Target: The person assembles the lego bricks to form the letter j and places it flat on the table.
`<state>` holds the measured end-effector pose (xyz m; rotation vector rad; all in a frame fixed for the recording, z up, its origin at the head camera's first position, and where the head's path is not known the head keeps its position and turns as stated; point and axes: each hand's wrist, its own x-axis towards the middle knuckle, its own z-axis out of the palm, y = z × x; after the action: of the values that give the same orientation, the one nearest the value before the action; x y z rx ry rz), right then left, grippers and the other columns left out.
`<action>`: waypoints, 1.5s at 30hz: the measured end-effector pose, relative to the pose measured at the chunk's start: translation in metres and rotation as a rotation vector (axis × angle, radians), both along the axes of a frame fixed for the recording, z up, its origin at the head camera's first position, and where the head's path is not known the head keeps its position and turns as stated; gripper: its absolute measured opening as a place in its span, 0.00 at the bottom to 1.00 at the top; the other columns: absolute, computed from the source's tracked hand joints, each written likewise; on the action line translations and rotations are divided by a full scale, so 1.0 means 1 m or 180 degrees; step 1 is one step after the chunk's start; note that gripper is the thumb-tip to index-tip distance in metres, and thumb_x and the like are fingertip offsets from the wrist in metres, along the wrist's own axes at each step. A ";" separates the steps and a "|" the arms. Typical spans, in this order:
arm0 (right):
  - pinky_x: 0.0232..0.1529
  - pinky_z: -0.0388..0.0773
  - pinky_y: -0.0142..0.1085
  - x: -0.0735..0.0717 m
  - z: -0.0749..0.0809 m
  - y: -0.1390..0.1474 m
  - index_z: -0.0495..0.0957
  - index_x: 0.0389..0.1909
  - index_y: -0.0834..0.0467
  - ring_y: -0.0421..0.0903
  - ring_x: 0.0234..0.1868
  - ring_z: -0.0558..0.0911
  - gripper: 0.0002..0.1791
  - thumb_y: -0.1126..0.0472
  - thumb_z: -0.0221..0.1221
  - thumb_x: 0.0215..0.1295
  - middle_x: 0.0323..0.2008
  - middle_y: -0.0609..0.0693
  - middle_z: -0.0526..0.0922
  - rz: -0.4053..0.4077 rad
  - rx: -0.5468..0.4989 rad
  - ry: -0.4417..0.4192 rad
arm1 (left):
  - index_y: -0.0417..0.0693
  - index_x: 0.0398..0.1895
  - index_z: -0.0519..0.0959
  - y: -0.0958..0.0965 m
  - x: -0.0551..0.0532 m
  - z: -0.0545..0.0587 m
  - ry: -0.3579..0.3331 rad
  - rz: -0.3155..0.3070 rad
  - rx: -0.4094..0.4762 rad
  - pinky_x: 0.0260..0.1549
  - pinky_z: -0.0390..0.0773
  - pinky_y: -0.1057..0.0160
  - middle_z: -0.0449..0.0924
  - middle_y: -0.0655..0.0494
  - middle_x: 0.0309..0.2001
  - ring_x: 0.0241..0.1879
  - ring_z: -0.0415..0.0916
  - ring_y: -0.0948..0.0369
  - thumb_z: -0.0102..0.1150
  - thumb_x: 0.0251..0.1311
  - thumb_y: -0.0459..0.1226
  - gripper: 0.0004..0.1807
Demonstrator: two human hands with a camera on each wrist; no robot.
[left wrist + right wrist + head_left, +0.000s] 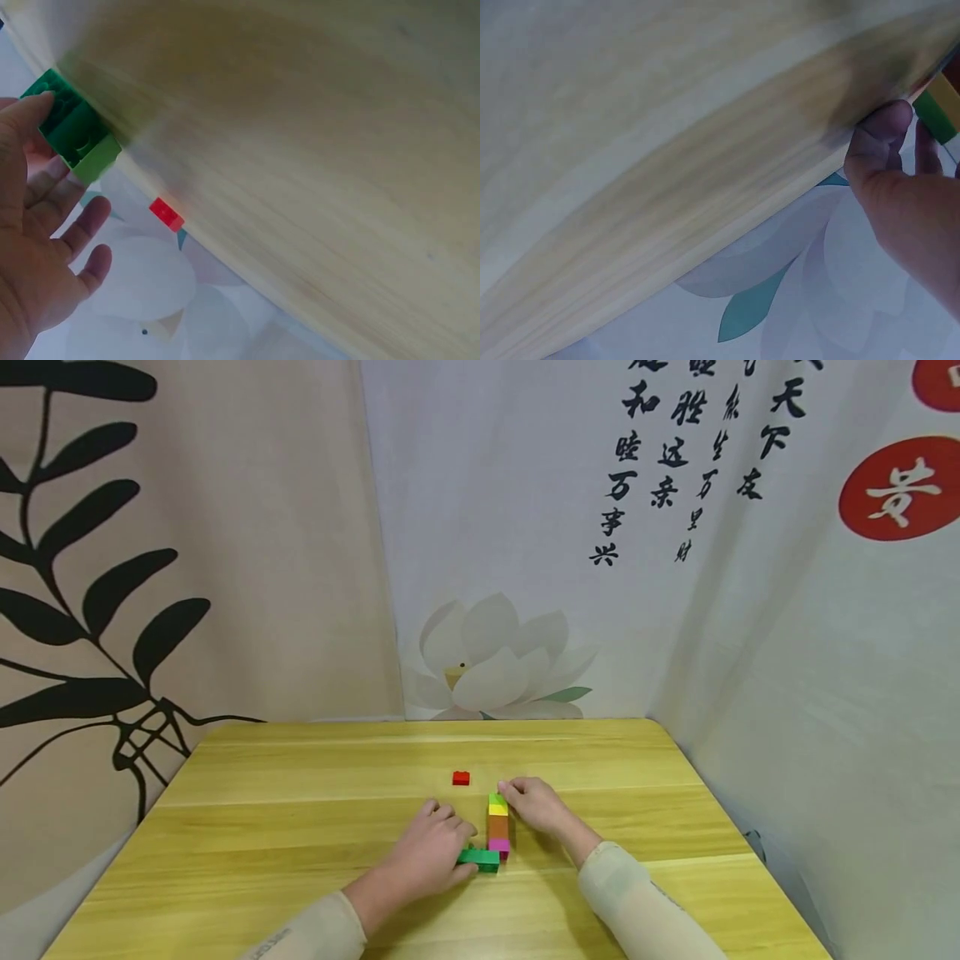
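Observation:
Between the hands, a row of joined toy bricks shows lime green [497, 798], yellow [498, 810], orange-brown [498, 827] and magenta [498, 844] parts. At its near end, a dark green brick [483, 860] lies crosswise. My left hand [435, 850] grips this green brick at its left end, thumb on the near side; in the left wrist view its other fingers spread loosely. My right hand [536, 803] has its fingertips at the lime green far end, thumb and fingers bent around it. Part of the row [939, 109] shows at the edge of the right wrist view.
A small red brick [461, 778] lies apart, beyond the hands and left of the row. The wooden table [300, 777] ends at the back against a printed cloth [495, 543] with a flower and writing.

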<state>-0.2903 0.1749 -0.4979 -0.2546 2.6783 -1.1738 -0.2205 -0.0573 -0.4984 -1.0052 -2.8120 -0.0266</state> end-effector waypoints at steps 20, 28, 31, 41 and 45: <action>0.74 0.72 0.59 -0.004 -0.005 -0.001 0.79 0.67 0.62 0.59 0.69 0.79 0.25 0.47 0.54 0.84 0.66 0.60 0.83 -0.0180 0.0014 -0.0009 | 0.52 0.51 0.87 0.011 -0.013 -0.004 0.0018 0.0146 0.0331 0.53 0.73 0.51 0.91 0.60 0.46 0.46 0.79 0.58 0.72 0.63 0.58 0.24; 0.73 0.73 0.59 -0.005 -0.006 -0.003 0.77 0.69 0.63 0.60 0.68 0.79 0.28 0.46 0.57 0.82 0.66 0.61 0.82 -0.0146 -0.0016 -0.0042 | 0.51 0.55 0.86 0.007 -0.013 -0.003 -0.0108 0.0194 0.0278 0.53 0.73 0.52 0.90 0.59 0.49 0.49 0.79 0.57 0.70 0.64 0.60 0.27; 0.72 0.74 0.58 -0.003 -0.008 0.003 0.77 0.69 0.62 0.57 0.66 0.80 0.28 0.46 0.58 0.81 0.66 0.60 0.82 -0.0185 -0.0040 -0.0066 | 0.50 0.57 0.85 0.007 -0.011 0.001 -0.0121 0.0159 0.0335 0.55 0.74 0.50 0.90 0.56 0.51 0.51 0.80 0.55 0.70 0.64 0.62 0.31; 0.54 0.83 0.47 -0.004 0.006 0.038 0.76 0.68 0.65 0.48 0.45 0.83 0.28 0.48 0.58 0.82 0.51 0.56 0.87 0.0183 0.0012 -0.0156 | 0.42 0.54 0.86 -0.066 -0.011 0.011 -0.0456 0.0620 0.0936 0.63 0.79 0.38 0.89 0.44 0.54 0.57 0.83 0.44 0.76 0.63 0.45 0.22; 0.57 0.84 0.50 -0.012 0.018 0.053 0.77 0.69 0.63 0.50 0.51 0.85 0.26 0.48 0.57 0.83 0.54 0.55 0.87 0.0088 0.0214 -0.0124 | 0.40 0.56 0.84 -0.098 -0.016 0.013 -0.0671 0.0831 0.0817 0.63 0.78 0.35 0.87 0.40 0.57 0.59 0.82 0.39 0.78 0.61 0.47 0.27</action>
<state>-0.3020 0.2275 -0.4800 -0.2546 2.6660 -1.0677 -0.2363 -0.1554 -0.4858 -0.6064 -3.0015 -0.4750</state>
